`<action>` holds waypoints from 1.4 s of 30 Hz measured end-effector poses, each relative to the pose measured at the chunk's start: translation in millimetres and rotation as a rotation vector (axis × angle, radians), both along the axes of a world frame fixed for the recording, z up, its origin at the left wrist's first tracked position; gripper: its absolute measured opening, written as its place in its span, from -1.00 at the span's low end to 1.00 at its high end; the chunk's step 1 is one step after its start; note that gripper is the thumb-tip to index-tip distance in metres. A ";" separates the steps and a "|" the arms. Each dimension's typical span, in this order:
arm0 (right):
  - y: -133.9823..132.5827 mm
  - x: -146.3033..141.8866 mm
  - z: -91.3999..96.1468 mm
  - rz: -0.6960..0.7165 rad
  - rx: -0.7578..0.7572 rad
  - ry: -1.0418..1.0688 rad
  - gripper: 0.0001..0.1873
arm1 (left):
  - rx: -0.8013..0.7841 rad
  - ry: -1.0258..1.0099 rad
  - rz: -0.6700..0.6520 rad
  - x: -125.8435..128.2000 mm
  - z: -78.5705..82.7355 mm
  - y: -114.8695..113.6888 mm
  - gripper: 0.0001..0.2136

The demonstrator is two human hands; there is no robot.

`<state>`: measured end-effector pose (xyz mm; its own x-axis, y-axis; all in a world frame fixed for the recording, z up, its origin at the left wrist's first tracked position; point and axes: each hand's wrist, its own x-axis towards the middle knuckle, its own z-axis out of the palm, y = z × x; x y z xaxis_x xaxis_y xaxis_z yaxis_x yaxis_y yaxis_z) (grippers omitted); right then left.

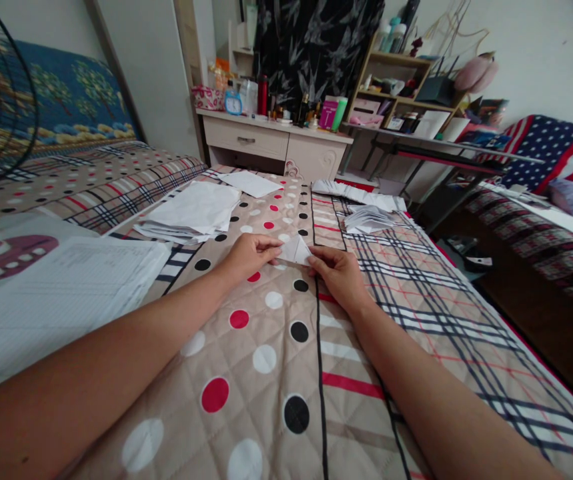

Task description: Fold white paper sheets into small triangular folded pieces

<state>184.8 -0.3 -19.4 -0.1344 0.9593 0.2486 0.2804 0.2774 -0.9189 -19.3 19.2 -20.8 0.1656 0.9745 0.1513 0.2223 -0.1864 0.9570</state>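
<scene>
1. The left hand point(247, 255) reaches in from the near left; its thumb and fingers pinch the left side of a small folded white paper point(294, 251).
2. The right hand point(341, 272) comes from the near right, its thumb and index finger pressed together on the right corner of the same paper.
3. That paper is held between the two hands, its peak pointing to the far side and a crease showing on its face. It sits over the middle of the dotted and checked bedspread point(266, 420); whether it touches the cloth, I cannot tell.
4. To the left and a little farther off lies a loose stack of white sheets point(191, 208), with a single white sheet point(252, 183) just beyond it.
5. To the far right are a fanned pile of folded papers point(369, 219) and, just behind it, a long row of white paper point(356, 193).
6. At the near left lies a ruled paper pad point(81, 293), partly behind the left forearm.
7. Beyond the bed stands a white dresser point(246, 141) carrying a blue clock point(233, 102).
</scene>
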 end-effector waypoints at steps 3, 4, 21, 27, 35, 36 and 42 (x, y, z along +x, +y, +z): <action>-2.3 -1.0 2.3 0.007 -0.027 0.028 -0.64 | -0.026 0.013 0.022 1.0 3.6 -3.1 -0.82; -3.2 -1.3 3.5 0.010 -0.036 0.044 -0.64 | -0.027 0.013 0.021 1.2 4.7 -4.0 -0.81; -2.8 0.8 9.3 -0.028 -0.222 0.288 -0.80 | 0.214 0.048 -0.155 1.5 -2.8 -0.9 -0.72; -5.7 -2.4 10.4 0.097 -0.188 0.168 -0.71 | 0.177 -0.016 -0.113 2.1 -2.0 -0.5 -0.78; -9.3 -4.8 10.7 0.220 -0.179 0.001 -0.63 | 0.140 -0.076 -0.171 3.3 2.0 -2.4 -0.80; -9.5 -4.6 10.8 0.221 -0.172 -0.011 -0.63 | 0.154 -0.053 -0.170 3.3 3.1 -2.9 -0.80; -9.5 -3.3 11.0 0.240 -0.165 -0.091 -0.67 | 0.178 0.031 -0.172 3.5 4.5 -2.5 -0.81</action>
<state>181.4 -9.7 -8.4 -0.3767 0.9238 0.0681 0.3084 0.1944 -0.9312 -15.8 16.7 -16.2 0.3343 0.8900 0.3101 0.2017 -0.3889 0.8989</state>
